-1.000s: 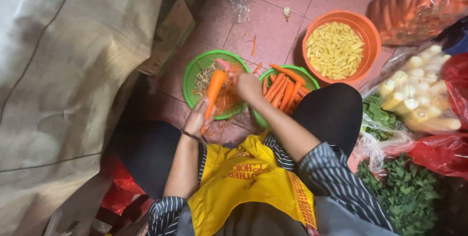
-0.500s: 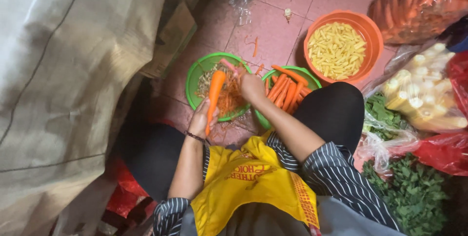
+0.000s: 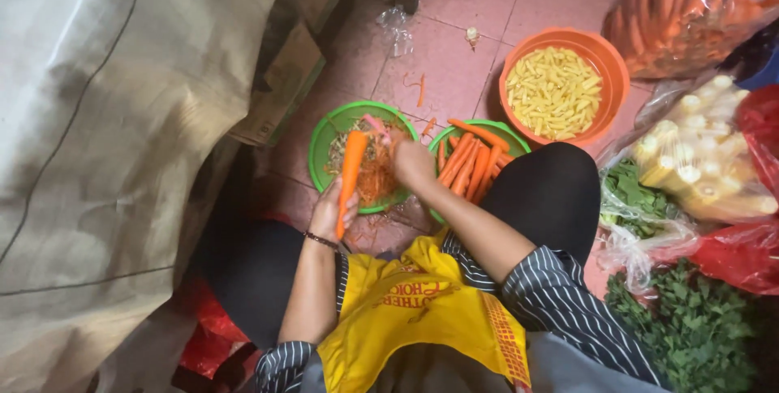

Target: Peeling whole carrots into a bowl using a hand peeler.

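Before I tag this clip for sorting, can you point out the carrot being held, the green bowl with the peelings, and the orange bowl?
carrot (image 3: 351,167): head view, middle of its length, above the left hand.
green bowl (image 3: 319,143): head view, bare left rim.
orange bowl (image 3: 614,64): head view, right rim.

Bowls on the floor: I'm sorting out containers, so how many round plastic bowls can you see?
3: a green bowl of peelings under the hands, a green bowl of carrots beside it, an orange bowl of pale yellow pieces beyond. Another may sit cut off at the top edge.

Pink tiled floor, green bowls, orange bowl, veg bags
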